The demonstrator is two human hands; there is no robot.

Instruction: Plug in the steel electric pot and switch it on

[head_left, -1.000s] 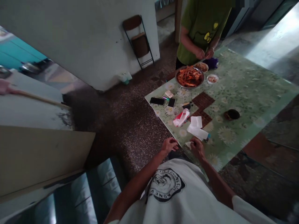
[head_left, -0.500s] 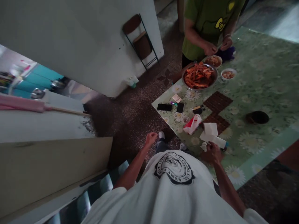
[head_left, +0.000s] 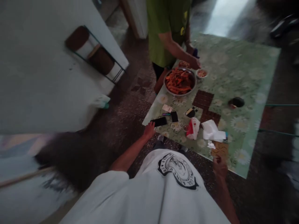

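Nearest the camera is the person's own white shirt with a round dark print; from it two bare arms reach forward. The right hand (head_left: 219, 165) sits at the near edge of the table (head_left: 247, 77), its fingers curled together around the lower end of a brown card-like piece (head_left: 220, 150) that rises from the fist over the tablecloth; blur hides exactly how the fingertips pinch it. The left hand (head_left: 149, 130) is stretched to the table's near left corner, fingers loosely extended and close together, their tips touching or just short of a black phone (head_left: 159, 121) lying flat there; I cannot tell which.

Just beyond the card lies crumpled white paper (head_left: 212, 131), with a small scrap beside it; to its left stands a red and white packet (head_left: 192, 128); a second small black device (head_left: 174, 116) lies just right of the phone, and a pale little box (head_left: 167, 108) sits behind them. The table wears a green cloth printed with daisies; a brown patch shows mid-table, and a dark round dish (head_left: 236, 102) sits well to the right.

Farther off, a metal bowl of orange strips (head_left: 179, 82) stands near the far edge, with a small white bowl (head_left: 201, 73) just beside it; a co-worker in a green shirt (head_left: 163, 28) stands there, one hand lowered by the bowls. The floor is dark speckled terrazzo; a folded chair (head_left: 93, 53) leans on the white wall at left.
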